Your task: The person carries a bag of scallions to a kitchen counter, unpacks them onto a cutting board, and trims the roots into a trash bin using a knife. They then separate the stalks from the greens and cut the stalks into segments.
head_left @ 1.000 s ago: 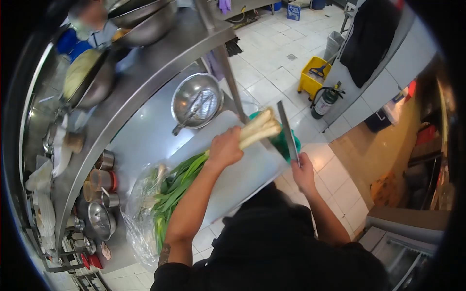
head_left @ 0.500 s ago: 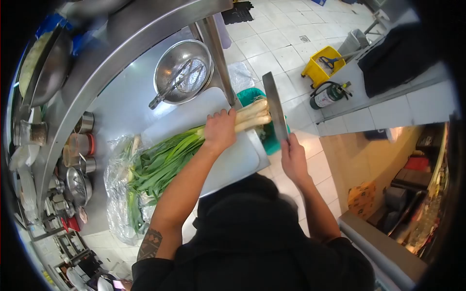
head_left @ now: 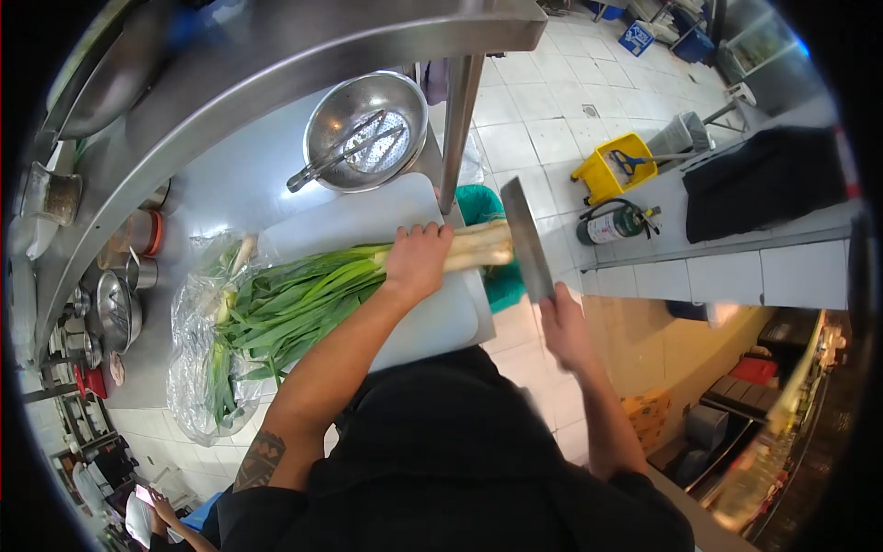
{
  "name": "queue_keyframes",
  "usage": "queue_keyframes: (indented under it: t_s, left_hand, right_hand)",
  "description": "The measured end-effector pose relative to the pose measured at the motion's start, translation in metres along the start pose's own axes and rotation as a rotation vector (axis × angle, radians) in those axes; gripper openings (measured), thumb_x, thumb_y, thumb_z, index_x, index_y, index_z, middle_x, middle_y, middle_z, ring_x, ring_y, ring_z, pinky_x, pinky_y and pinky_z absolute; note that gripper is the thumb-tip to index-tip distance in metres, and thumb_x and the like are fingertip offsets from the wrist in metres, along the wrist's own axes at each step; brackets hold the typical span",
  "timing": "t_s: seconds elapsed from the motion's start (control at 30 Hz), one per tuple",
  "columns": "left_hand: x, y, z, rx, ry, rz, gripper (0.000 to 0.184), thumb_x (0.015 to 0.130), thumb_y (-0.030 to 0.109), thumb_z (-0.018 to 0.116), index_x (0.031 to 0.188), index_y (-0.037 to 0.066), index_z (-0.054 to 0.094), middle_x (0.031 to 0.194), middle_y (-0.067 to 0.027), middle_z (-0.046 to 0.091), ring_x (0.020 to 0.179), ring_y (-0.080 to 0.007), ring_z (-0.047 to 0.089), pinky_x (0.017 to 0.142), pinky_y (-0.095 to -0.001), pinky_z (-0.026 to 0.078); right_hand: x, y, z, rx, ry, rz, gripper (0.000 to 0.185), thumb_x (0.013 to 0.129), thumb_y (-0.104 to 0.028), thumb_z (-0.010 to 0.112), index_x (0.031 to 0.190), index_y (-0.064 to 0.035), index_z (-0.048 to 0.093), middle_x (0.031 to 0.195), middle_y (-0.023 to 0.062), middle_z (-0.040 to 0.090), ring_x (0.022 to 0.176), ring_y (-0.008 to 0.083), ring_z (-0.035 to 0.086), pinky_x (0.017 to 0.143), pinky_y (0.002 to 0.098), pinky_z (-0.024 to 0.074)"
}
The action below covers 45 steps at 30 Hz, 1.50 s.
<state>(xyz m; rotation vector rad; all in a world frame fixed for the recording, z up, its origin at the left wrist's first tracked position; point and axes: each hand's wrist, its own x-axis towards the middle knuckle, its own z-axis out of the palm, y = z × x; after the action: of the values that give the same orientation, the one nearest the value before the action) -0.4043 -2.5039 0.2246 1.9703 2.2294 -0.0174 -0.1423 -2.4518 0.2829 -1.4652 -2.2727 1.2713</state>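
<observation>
Leeks [head_left: 317, 294] lie across a white cutting board [head_left: 428, 322], their pale root ends reaching past its right edge. My left hand [head_left: 418, 262] is wrapped over the white stalks, just below the leaves. In my right hand [head_left: 564, 327] is a cleaver [head_left: 527, 237], its broad blade upright just right of the root ends and apart from them. Below those ends, a green bin [head_left: 501, 290] shows beyond the board's edge. Clear plastic wrap [head_left: 189, 368] lies around the leaf ends on the left.
A steel bowl with a strainer [head_left: 366, 132] sits behind the board, under a steel shelf [head_left: 303, 55]. Pots [head_left: 120, 313] stand at the left. On the floor are a yellow mop bucket [head_left: 614, 168] and a fire extinguisher [head_left: 614, 225]. Another person's hands [head_left: 164, 506] show at the lower left.
The view has shifted and turned. My left hand keeps its hold on the leeks, and the cleaver, still in my right hand, has tilted a little. Another person's hands have come into view.
</observation>
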Motion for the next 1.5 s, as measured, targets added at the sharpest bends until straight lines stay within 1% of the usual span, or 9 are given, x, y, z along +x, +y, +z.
queue_keyframes:
  t_s: [0.23,0.3,0.67,0.77,0.83,0.9,1.33,1.4,1.5]
  left_hand:
    - [-0.001,0.001,-0.005,-0.02,-0.005,0.031,0.043,0.069,0.01,0.069,0.11,0.007,0.056,0.101,-0.008,0.06,0.098,-0.0261,0.061,0.082,-0.0427,0.045]
    - [-0.002,0.003,-0.005,-0.019,-0.051,0.026,0.042,0.071,0.01,0.068,0.112,0.008,0.056,0.104,-0.0074,0.06,0.101,-0.0259,0.06,0.085,-0.0437,0.044]
    - [-0.002,-0.002,0.001,-0.051,0.029,0.03,0.039,0.07,0.009,0.067,0.108,0.007,0.056,0.1,-0.0084,0.061,0.096,-0.027,0.06,0.082,-0.0448,0.045]
    - [0.0,0.0,-0.001,-0.048,0.018,0.049,0.038,0.07,0.009,0.066,0.108,0.007,0.056,0.101,-0.0086,0.061,0.096,-0.0274,0.06,0.082,-0.045,0.045]
    - [0.0,-0.001,0.0,-0.058,0.018,0.057,0.039,0.071,0.008,0.065,0.108,0.006,0.056,0.101,-0.0089,0.061,0.096,-0.0276,0.06,0.082,-0.0451,0.045]
    - [-0.003,0.001,-0.003,-0.053,-0.043,0.052,0.037,0.073,0.008,0.064,0.109,0.007,0.056,0.102,-0.0091,0.061,0.099,-0.0281,0.06,0.086,-0.0459,0.045]
    - [0.027,-0.023,-0.018,-0.247,-0.29,-0.026,0.041,0.067,0.01,0.066,0.106,0.007,0.054,0.107,-0.0153,0.063,0.105,-0.0392,0.06,0.088,-0.0489,0.047]
    - [0.032,-0.025,-0.025,-0.252,-0.326,-0.005,0.044,0.065,0.011,0.068,0.106,0.007,0.054,0.106,-0.0161,0.064,0.105,-0.0409,0.059,0.09,-0.0489,0.047]
    - [0.032,-0.029,-0.021,-0.272,-0.306,-0.002,0.05,0.062,0.012,0.072,0.109,0.007,0.055,0.104,-0.017,0.064,0.104,-0.0409,0.06,0.092,-0.0473,0.047]
  right_hand:
    - [0.022,-0.04,-0.041,0.057,-0.277,0.239,0.014,0.097,-0.011,0.046,0.096,0.0031,0.042,0.07,0.0231,0.058,0.052,0.0324,0.06,0.048,0.0432,0.0472]
    - [0.053,-0.017,-0.016,0.054,-0.168,-0.052,0.015,0.095,-0.01,0.045,0.093,0.0038,0.042,0.065,0.0216,0.056,0.042,0.0284,0.056,0.039,0.0402,0.0449]
    - [0.016,-0.021,-0.041,0.158,-0.369,0.257,0.016,0.097,-0.012,0.045,0.096,0.0034,0.046,0.057,0.0081,0.048,0.037,0.0162,0.049,0.036,0.0345,0.041]
    - [0.011,-0.016,-0.048,0.135,-0.441,0.319,0.015,0.095,-0.011,0.046,0.097,0.0046,0.046,0.058,0.0122,0.051,0.044,0.0249,0.056,0.044,0.0398,0.0468]
    - [0.035,0.028,0.008,-0.02,-0.157,-0.188,0.014,0.091,-0.005,0.045,0.1,0.0064,0.047,0.068,0.0221,0.06,0.062,0.0408,0.063,0.059,0.049,0.0517]
    - [0.08,0.062,0.076,-0.131,-0.067,-0.114,0.018,0.087,-0.002,0.044,0.102,0.0067,0.048,0.084,0.0315,0.063,0.081,0.0518,0.061,0.074,0.0562,0.0503]
    - [0.105,0.179,0.169,0.015,0.024,0.185,0.025,0.086,-0.016,0.057,0.103,0.0009,0.05,0.094,0.0303,0.065,0.092,0.0471,0.063,0.081,0.0555,0.0503]
    - [0.09,0.149,0.155,0.328,-0.033,0.378,0.024,0.087,-0.016,0.062,0.101,0.001,0.052,0.082,0.0239,0.063,0.056,0.0345,0.064,0.053,0.0465,0.052]
    - [0.074,0.163,0.186,0.434,0.155,0.257,0.026,0.087,-0.015,0.062,0.105,0.001,0.053,0.076,0.0191,0.062,0.046,0.0242,0.059,0.044,0.0397,0.0488]
